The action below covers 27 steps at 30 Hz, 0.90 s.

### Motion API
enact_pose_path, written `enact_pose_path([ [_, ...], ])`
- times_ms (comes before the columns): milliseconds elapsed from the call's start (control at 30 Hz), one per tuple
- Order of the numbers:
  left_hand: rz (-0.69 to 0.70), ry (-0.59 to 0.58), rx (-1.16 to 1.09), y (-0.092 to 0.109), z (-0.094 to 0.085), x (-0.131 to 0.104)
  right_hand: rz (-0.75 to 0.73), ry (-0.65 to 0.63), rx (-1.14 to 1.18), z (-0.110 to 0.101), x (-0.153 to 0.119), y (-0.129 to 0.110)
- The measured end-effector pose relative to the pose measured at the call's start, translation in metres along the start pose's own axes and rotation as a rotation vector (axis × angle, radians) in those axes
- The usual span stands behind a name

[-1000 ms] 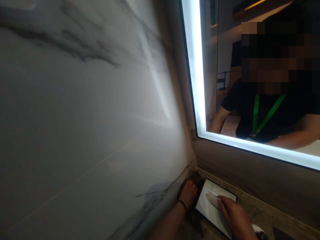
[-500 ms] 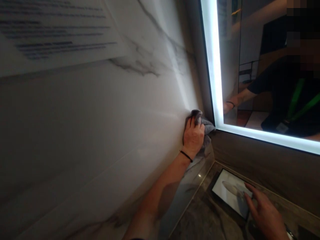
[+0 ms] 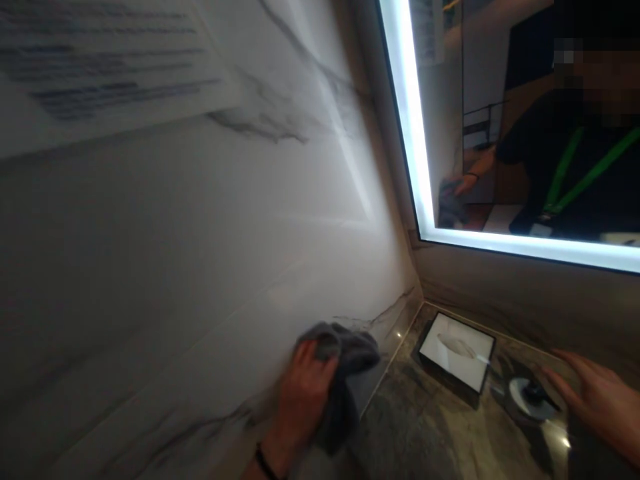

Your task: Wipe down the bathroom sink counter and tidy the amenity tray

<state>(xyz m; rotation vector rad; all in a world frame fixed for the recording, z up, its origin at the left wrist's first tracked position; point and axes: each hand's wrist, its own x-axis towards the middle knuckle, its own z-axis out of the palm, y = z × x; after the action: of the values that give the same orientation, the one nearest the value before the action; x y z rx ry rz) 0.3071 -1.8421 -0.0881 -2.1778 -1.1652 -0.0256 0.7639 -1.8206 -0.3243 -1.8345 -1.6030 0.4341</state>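
Observation:
My left hand point(image 3: 305, 393), with a dark band on its wrist, grips a grey cloth point(image 3: 350, 353) against the pale marbled wall point(image 3: 215, 247). Part of the cloth hangs down below the fingers. At the right, my right hand point(image 3: 597, 400) is held over the stone counter point(image 3: 415, 427) with its fingers stretched out and nothing in them. Close beside its fingertips stands a pump bottle point(image 3: 525, 399) with a black head on a pale round top. What looks like a tissue box point(image 3: 470, 340) with a white top and dark rim lies near the counter's back corner.
A mirror with a lit frame point(image 3: 525, 247) hangs on the adjoining wall above the counter; it reflects a person in dark clothes with a green lanyard point(image 3: 583, 177). A printed sheet point(image 3: 115, 73) is on the marbled wall at upper left.
My left hand has slid the cloth down and left along the wall, away from the mirror's corner. My right hand has moved right, off the tissue box, uncovering the pump bottle.

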Motion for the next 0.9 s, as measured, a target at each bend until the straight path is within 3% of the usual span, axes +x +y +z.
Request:
enact_pose_path([
  [67,-0.068,0.132,0.104,-0.029,-0.050,0.031,0.070,-0.202,-0.024,-0.015,0.001,-0.011],
  [100,-0.148,0.205,0.126,-0.040,-0.064,0.039,0.080,-0.282,-0.028,-0.020,0.000,-0.017],
  [167,-0.270,0.231,0.104,-0.047,-0.068,0.039,0.070,-0.423,-0.090,-0.024,-0.002,-0.027],
  [233,-0.212,0.154,0.019,-0.032,-0.043,0.019,0.038,-0.504,-0.169,-0.024,-0.006,-0.036],
  [333,-0.012,-0.038,-0.165,0.017,0.016,-0.018,0.046,-0.530,-0.285,-0.019,-0.011,-0.045],
  [433,-0.033,-0.308,-0.394,0.072,0.064,-0.039,0.069,-0.498,-0.336,-0.016,-0.011,-0.051],
  [567,-0.092,-0.673,-0.681,0.152,0.100,-0.056,0.066,-0.481,-0.375,-0.016,-0.010,-0.057],
  [633,-0.083,-0.799,-0.744,0.201,0.111,-0.071,0.070,-0.476,-0.403,-0.022,-0.013,-0.059],
  [700,0.001,-0.816,-0.779,0.251,0.119,-0.086,0.071,-0.425,-0.431,-0.034,-0.017,-0.060],
  [767,0.209,-0.732,-0.871,0.293,0.123,-0.088,0.057,-0.317,-0.441,-0.053,-0.021,-0.062],
  [833,0.432,-0.633,-0.996,0.323,0.126,-0.065,0.030,-0.184,-0.423,-0.076,-0.022,-0.068],
  [900,0.457,-0.583,-1.057,0.341,0.130,-0.016,0.000,-0.076,-0.385,-0.099,-0.022,-0.076],
])
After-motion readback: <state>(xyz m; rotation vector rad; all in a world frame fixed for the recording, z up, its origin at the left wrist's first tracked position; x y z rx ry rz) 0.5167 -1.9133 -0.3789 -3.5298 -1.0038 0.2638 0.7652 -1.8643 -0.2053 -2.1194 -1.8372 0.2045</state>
